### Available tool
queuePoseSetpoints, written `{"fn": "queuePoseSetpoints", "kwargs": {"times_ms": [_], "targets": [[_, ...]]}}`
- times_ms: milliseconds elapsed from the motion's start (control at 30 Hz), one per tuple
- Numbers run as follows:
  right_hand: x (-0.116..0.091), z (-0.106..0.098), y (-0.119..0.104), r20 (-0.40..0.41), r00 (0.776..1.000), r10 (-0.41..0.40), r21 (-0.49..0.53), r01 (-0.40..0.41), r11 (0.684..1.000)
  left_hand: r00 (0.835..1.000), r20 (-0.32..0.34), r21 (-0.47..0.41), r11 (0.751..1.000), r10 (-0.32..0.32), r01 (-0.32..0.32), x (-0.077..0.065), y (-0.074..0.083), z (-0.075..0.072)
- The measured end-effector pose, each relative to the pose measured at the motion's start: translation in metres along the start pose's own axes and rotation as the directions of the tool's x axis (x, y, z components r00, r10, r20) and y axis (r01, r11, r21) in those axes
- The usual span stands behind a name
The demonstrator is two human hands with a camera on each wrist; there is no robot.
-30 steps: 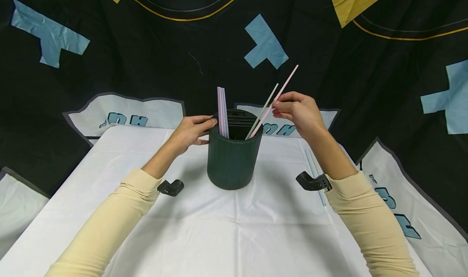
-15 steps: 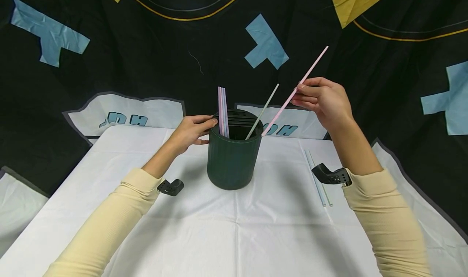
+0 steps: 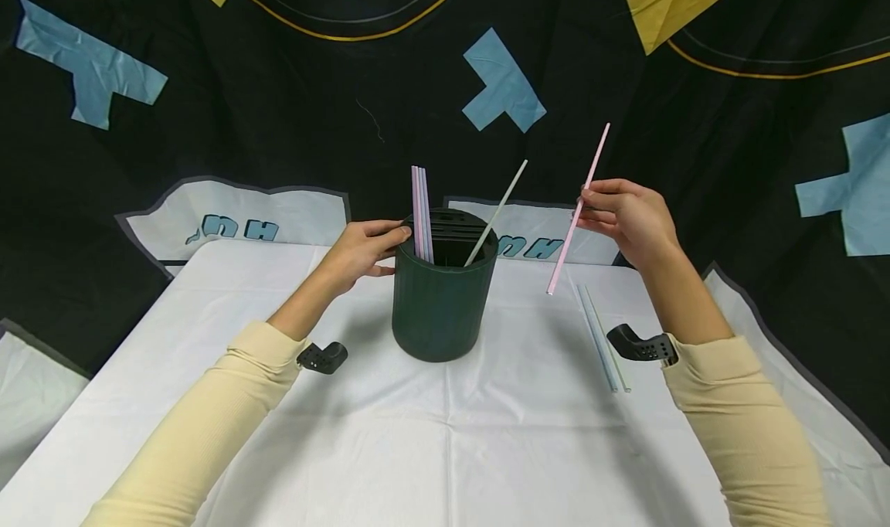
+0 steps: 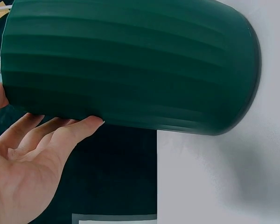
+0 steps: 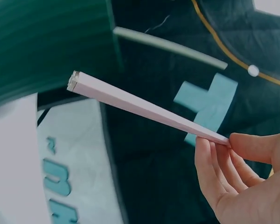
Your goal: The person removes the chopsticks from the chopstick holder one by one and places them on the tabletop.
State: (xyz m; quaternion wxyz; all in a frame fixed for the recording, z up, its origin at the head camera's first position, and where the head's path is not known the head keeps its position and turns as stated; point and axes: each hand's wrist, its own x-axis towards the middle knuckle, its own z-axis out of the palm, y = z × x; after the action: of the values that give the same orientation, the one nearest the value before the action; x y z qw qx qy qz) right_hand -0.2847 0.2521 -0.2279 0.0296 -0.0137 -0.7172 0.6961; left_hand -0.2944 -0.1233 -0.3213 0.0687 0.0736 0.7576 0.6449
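Observation:
A dark green ribbed bin point(image 3: 445, 311) stands upright on the white-covered table. My left hand point(image 3: 363, 253) holds it by the left side, thumb at the rim and fingers against the wall, also seen in the left wrist view. My right hand point(image 3: 629, 218) pinches a thin pink stick point(image 3: 572, 237) in the air right of the bin. In the right wrist view the pink stick point(image 5: 140, 107) shows flat sides and a silvery lower end. One pale green stick point(image 3: 497, 212) leans against the bin's right inner wall. A few pink and bluish sticks point(image 3: 422, 214) stand together at its left.
A light blue stick point(image 3: 596, 338) and a light green stick point(image 3: 612, 349) lie side by side on the table point(image 3: 389, 450), below the right hand. A black backdrop point(image 3: 292, 117) with coloured patches hangs behind.
My right hand has drawn the pink stick out of the bin, moved right, and then lowered it, turning the stick more upright. The left hand has stayed at the bin.

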Motion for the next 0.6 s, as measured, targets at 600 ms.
{"fn": "queuePoseSetpoints", "kwargs": {"times_ms": [600], "targets": [[0.024,-0.047,0.101,-0.039,0.981,0.188,-0.281,-0.191,0.940,1.000,0.001,-0.003,1.000,-0.004,0.004,0.001,-0.001,-0.001]]}}
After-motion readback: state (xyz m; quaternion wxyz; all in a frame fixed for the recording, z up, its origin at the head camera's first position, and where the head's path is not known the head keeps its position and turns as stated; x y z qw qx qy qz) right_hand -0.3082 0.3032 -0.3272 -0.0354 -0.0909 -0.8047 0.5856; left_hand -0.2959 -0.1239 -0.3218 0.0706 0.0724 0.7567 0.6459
